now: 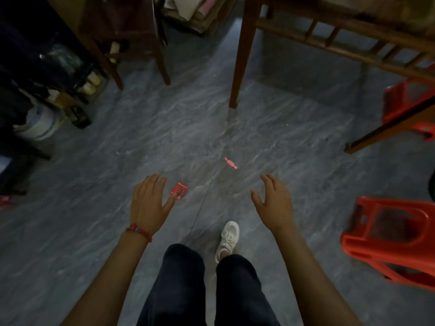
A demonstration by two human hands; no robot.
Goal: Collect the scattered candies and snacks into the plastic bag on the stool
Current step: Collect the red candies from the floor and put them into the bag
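Left hand [150, 203] spread flat, fingers straight, holding nothing; its thumb overlaps the small red snack packet [180, 189] on the grey floor [94, 231] at frame centre. Right hand [274, 203] loosely open, empty. Pink wrapped candy [230, 163] lies just above, between both hands. Red plastic stool [388, 236] at right edge.

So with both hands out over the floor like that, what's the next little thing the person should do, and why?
Probably bend and lower the left hand onto the red snack packet and pinch it. Both hands are open and hold nothing, and the packet lies on the floor right at the left hand's thumb. The pink wrapped candy lies farther ahead, nearer the right hand, so it can come next.
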